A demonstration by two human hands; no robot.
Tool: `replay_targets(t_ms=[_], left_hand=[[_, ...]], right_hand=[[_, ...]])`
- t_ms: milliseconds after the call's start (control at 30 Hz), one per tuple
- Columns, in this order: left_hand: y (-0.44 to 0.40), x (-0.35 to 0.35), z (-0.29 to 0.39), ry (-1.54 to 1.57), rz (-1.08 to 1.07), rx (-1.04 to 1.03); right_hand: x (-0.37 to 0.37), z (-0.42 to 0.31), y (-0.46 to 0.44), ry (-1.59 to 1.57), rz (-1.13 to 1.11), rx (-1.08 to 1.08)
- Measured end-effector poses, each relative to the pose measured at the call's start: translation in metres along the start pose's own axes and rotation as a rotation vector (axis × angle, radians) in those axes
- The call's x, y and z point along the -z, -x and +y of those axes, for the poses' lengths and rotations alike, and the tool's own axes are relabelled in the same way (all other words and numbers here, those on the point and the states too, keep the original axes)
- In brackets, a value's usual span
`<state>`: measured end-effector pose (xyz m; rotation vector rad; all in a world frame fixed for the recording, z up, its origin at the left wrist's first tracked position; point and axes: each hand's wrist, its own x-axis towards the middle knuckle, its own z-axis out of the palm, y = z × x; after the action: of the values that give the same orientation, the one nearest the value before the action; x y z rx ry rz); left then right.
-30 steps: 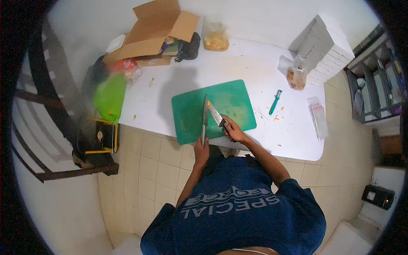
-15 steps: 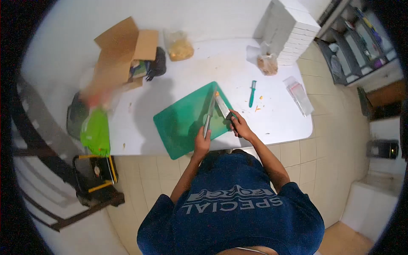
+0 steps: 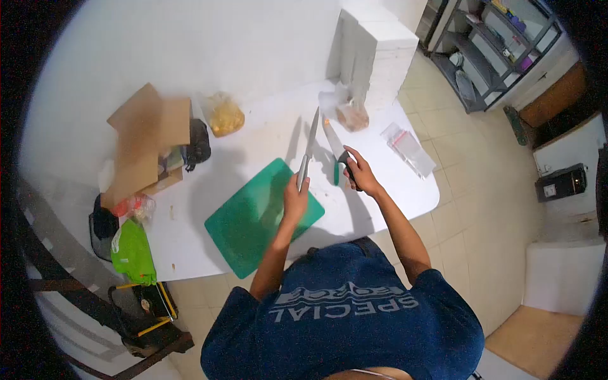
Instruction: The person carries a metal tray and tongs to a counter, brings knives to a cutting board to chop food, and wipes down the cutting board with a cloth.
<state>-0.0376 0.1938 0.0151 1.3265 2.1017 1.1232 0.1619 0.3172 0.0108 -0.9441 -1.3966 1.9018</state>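
Note:
My left hand [image 3: 295, 197] is closed around the silver handle of a long knife [image 3: 313, 134], its blade pointing away from me. In my right hand [image 3: 361, 175] is a knife with a black handle [image 3: 335, 139]; a small orange bit clings near its tip. The two blades are close together but apart, above the white table. Below my left forearm lies a green cutting board [image 3: 250, 215], with no food visible on it. A green peeler [image 3: 336, 172] rests on the table, partly hidden behind the black-handled knife.
An open cardboard box [image 3: 136, 145] and a black bag [image 3: 198, 144] stand at the left, near a bright green bag [image 3: 134, 253]. Farther back are a bag of yellow food [image 3: 225, 118], a bag of brownish food [image 3: 353, 116] and stacked white boxes [image 3: 380, 57]. Clear plastic packets [image 3: 408, 151] lie right.
Both hands, still holding the knives, have moved from over the cutting board to the table area right of it, near the peeler. The camera view has also shifted and turned.

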Motion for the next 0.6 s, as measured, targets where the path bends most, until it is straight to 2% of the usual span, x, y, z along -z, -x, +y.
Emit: replay_targets(t_ms=[100,233,300,333,367,433,600], left_hand=[[-0.015,-0.037,0.021,0.163,0.093,0.002],[-0.039,-0.067,0.055,0.191,0.089,0.072],[-0.035,-0.079,0.058,0.219,0.092,0.139],[-0.032,-0.087,0.06,0.217,0.104,0.138],[-0.023,-0.092,0.062,0.218,0.144,0.143],[-0.007,-0.102,0.067,0.212,0.193,0.157],[0.017,-0.122,0.069,0.13,0.26,0.245]], right_hand=[[0.046,-0.02,-0.013,-0.01,-0.007,0.009],[0.098,-0.061,-0.043,-0.025,0.011,0.029],[0.112,-0.071,-0.05,-0.302,-0.065,-0.037],[0.114,-0.074,-0.054,-0.551,-0.015,-0.119],[0.122,-0.066,-0.06,-0.553,-0.027,-0.128],[0.14,-0.04,-0.079,-1.468,-0.234,-0.421],[0.144,-0.046,-0.06,-1.604,-0.327,-0.475]])
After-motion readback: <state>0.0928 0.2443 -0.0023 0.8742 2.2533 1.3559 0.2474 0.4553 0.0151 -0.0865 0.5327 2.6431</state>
